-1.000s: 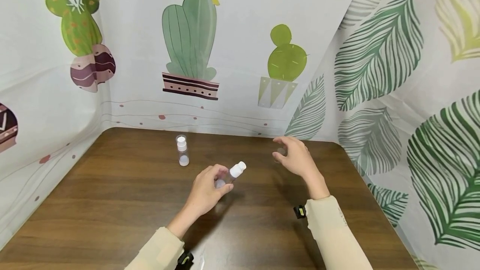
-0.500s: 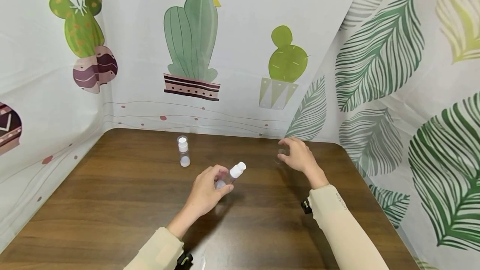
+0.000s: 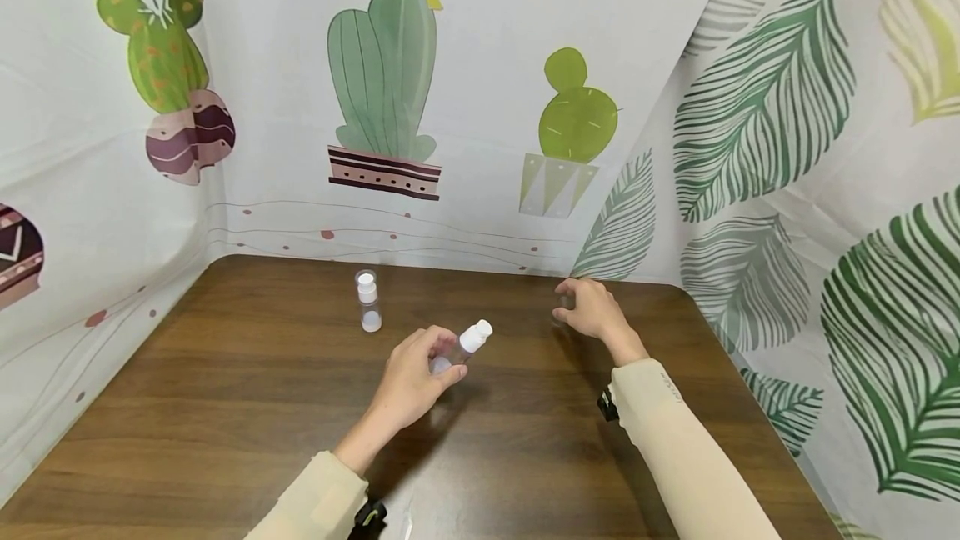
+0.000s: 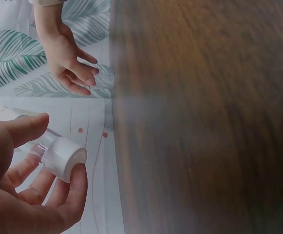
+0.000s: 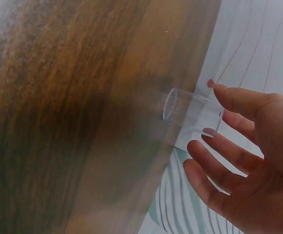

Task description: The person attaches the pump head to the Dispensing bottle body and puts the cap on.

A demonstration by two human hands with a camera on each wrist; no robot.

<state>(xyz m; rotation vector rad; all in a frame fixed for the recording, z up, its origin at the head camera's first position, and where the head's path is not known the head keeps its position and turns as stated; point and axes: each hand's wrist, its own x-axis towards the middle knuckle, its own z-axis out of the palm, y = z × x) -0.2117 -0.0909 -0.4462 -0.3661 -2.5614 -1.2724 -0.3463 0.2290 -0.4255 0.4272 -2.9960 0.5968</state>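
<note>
My left hand point(image 3: 412, 377) grips a small clear bottle with a white pump top point(image 3: 476, 336), tilted with its top toward the upper right. In the left wrist view, thumb and fingers wrap the bottle's clear body, and a fingertip touches its white base point(image 4: 66, 158). At the back right, my right hand point(image 3: 594, 311) holds a clear cylindrical cap point(image 5: 192, 112) by its upper end between thumb and fingers. The cap's rim faces down, at or very near the tabletop; contact cannot be told.
A second pump bottle point(image 3: 368, 302), with a clear cap over its white top, stands upright at the back left of the brown wooden table point(image 3: 247, 407). A printed cloth point(image 3: 480, 107) hangs right behind the table's back edge and along its sides.
My right hand has shifted slightly to the right with the clear cap, then stayed nearly still. The left hand and its bottle keep almost the same place.
</note>
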